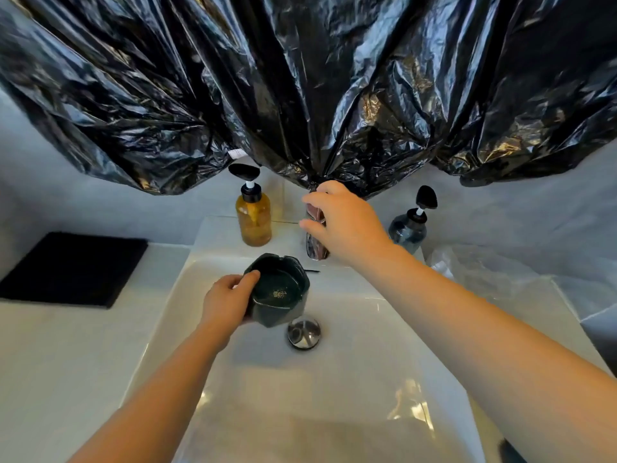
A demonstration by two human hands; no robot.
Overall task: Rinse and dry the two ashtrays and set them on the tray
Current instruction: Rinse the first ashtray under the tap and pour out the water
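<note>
Left hand [227, 304] holds ashtray [278, 292], right hand [347, 225] faucet [315, 248]

I read the ashtray [278, 290] as dark green, with pale specks on its floor. The sink [334, 396] is glossy white and its drain [303, 332] silver. The amber bottle [253, 218] and the smoky blue bottle [408, 228] both have black pumps. The tap [315, 238] is chrome, tinged pink by reflections. The tray [73, 269] and the crinkled plastic sheeting [300, 78] are black.

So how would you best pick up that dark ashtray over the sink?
Take the ashtray by its thick wall from the left, as the left hand does, thumb over the rim. The open bowl faces up, so the rim is free to pinch.
</note>
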